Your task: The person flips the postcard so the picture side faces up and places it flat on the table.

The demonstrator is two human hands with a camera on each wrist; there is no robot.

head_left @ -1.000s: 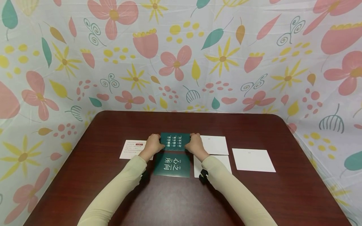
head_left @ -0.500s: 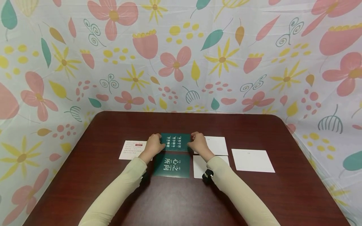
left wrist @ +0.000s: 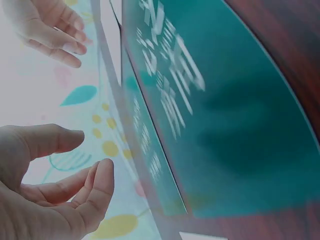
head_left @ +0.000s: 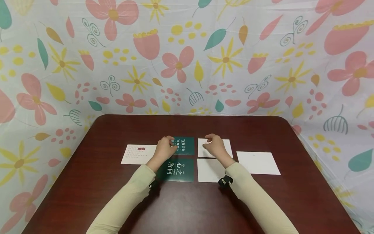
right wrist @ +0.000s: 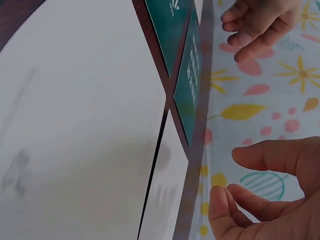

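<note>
Nearest: pale sleeves [head_left: 122,200], small black piece [head_left: 225,181] at the right wrist. Near row: near green card [head_left: 181,172], large white characters; near white card [head_left: 208,170] beside it, strip of counter [head_left: 187,208] between. Behind them, left hand [head_left: 164,149] at the left part of far green card [head_left: 187,145], covering some lettering; right hand [head_left: 216,146] over far white card [head_left: 208,153]. Contact hard to judge from the head. Wrist views clearer: both hands raised, thumb and fingertips a narrow gap apart, cloth visible through, nothing held. Left wrist adds soft dark patches on the near green card, print blurred; right wrist, a thin slit between the paired white cards. Head view adds a red-printed card [head_left: 135,156] to the left, a lone white card [head_left: 258,163] to the right. Counter dark red-brown, glossy, far corners rounded. Beyond: white cloth [head_left: 175,91], pink flowers, yellow blooms, teal leaves.
</note>
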